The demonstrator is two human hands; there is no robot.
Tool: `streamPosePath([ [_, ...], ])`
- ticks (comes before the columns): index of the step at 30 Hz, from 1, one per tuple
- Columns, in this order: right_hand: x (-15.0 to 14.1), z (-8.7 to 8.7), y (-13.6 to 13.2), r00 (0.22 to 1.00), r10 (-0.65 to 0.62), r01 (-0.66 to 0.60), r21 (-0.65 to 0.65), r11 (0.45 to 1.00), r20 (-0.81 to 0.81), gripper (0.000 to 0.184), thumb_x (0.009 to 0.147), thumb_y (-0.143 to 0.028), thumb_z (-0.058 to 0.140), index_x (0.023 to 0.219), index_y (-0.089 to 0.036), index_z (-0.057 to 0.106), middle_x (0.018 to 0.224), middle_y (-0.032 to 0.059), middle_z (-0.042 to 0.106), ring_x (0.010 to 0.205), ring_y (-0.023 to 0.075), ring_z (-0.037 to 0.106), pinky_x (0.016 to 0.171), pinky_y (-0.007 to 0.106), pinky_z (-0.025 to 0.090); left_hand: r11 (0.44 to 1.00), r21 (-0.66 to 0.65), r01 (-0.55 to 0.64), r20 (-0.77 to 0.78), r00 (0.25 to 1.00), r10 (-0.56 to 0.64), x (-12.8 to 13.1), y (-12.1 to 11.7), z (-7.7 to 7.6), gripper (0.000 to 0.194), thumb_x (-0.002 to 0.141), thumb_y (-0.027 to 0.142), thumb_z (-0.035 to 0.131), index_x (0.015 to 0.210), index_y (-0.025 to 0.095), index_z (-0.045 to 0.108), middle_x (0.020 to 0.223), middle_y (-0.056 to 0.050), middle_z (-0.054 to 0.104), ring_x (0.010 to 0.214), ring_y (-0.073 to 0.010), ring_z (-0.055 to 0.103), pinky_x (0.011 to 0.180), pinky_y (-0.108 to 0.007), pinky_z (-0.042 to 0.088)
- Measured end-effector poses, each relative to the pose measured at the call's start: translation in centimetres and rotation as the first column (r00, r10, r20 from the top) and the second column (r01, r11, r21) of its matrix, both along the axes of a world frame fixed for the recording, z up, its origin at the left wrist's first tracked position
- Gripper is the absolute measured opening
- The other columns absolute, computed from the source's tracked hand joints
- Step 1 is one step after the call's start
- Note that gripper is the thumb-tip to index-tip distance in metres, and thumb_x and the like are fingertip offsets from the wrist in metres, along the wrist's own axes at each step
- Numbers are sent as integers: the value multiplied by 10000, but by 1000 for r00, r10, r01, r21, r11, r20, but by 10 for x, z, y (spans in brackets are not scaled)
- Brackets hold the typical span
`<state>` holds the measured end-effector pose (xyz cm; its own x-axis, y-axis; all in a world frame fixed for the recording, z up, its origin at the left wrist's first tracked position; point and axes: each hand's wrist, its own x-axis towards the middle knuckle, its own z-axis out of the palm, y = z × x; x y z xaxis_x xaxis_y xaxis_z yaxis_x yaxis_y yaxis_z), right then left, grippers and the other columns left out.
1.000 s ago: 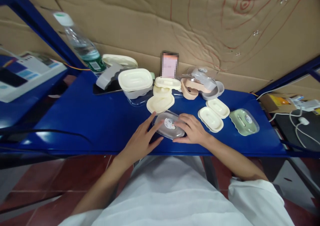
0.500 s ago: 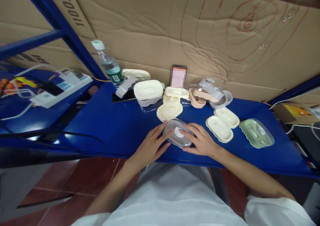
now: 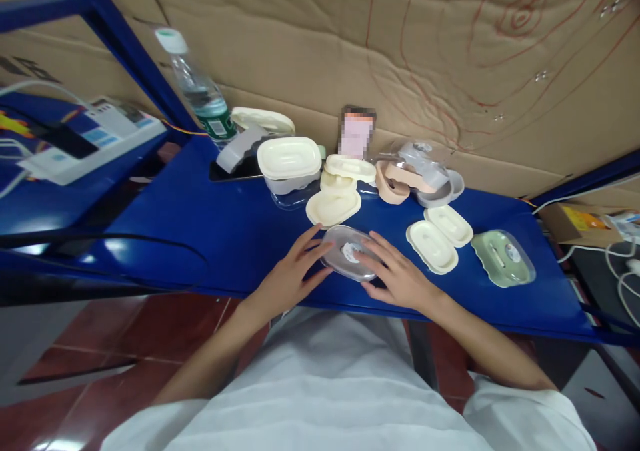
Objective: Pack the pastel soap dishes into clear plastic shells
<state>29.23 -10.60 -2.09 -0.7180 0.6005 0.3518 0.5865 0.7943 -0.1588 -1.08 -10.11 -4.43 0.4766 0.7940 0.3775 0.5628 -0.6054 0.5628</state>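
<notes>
A grey oval soap box with a clear lid (image 3: 345,264) and a white round label lies on the blue table near the front edge. My left hand (image 3: 295,271) is at its left side, fingers spread, the fingertips at the lid's edge. On the opposite side, my right hand (image 3: 397,274) has its fingers apart, some over the lid near the label. Whether the fingertips press on the box I cannot tell. Just behind it are a flat cream oval piece (image 3: 333,206) and a cream tray (image 3: 351,168).
Two cream trays (image 3: 434,246) and a green soap box (image 3: 503,258) lie to the right. Farther back are peach parts (image 3: 391,188), a cream tray (image 3: 290,158) on a grey box, a phone (image 3: 357,134) and a water bottle (image 3: 203,98). A power strip (image 3: 95,148) is at left.
The camera view has shifted. My right hand's fingers have spread and drawn slightly away from the box's right side. The box stays in about the same place on the table.
</notes>
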Motion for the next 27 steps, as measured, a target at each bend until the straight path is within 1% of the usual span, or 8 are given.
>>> streamPosePath([
  [4,0,0,3,1000,16,-16,-1,1000,13,566,1058,-284,631,1599,-164,516,1633,211,516,1676,382,263,1267,588,467,1000,-2,-12,40,999,12,-1,0,-1,408,1106,409,592,1483,253,586,1657,-128,527,1444,-271,629,1203,-445,555],
  [7,3,-3,7,1000,5,-4,-50,999,19,559,1075,-343,632,1595,-171,519,1655,216,489,1672,381,274,1267,600,460,999,-44,2,15,1000,-2,-1,2,-3,446,1105,433,587,1516,260,563,1662,-122,524,1490,-284,586,1231,-471,526],
  [11,5,-7,12,999,-43,43,-118,992,3,567,1070,-438,654,1576,-211,540,1661,205,487,1662,382,302,1277,637,425,995,-101,15,-27,999,-18,-2,4,-7,493,1108,436,578,1575,288,525,1653,-112,532,1483,-286,591,1237,-478,518],
  [13,6,-9,13,998,-50,46,-128,991,-29,598,1070,-427,656,1612,-228,501,1674,200,473,1673,375,275,1287,644,405,995,-97,31,-44,998,-35,-3,4,-8,525,1108,433,576,1608,298,494,1673,-112,509,1499,-290,574,1244,-478,510],
  [16,7,-9,11,997,-58,50,-151,987,-52,736,1059,-406,679,1707,-258,362,1751,199,360,1692,369,217,1301,636,385,997,-72,41,-63,997,-45,-4,2,-9,575,1109,429,572,1656,316,432,1707,-110,465,1532,-295,539,1253,-476,501],
  [19,10,-9,9,994,-78,65,-169,983,-75,840,1027,-406,731,1739,-311,296,1787,183,297,1672,354,288,1288,583,428,997,-52,49,-84,995,-53,-5,2,-10,609,1111,418,570,1687,350,383,1726,-95,444,1542,-292,530,1252,-467,504],
  [22,12,-11,8,992,-85,72,-133,989,-97,841,1002,-398,768,1723,-347,339,1772,168,335,1641,349,362,1267,565,466,998,-40,57,-104,993,-61,-5,2,-12,608,1110,417,570,1687,366,386,1729,-87,444,1544,-293,528,1254,-473,502],
  [27,10,-14,7,993,-98,91,-92,992,-68,837,992,-407,781,1714,-320,368,1771,179,333,1629,365,381,1261,581,471,996,-56,64,-121,990,-70,-6,3,-12,608,1109,419,569,1686,355,386,1738,-93,433,1567,-291,500,1262,-477,491],
])
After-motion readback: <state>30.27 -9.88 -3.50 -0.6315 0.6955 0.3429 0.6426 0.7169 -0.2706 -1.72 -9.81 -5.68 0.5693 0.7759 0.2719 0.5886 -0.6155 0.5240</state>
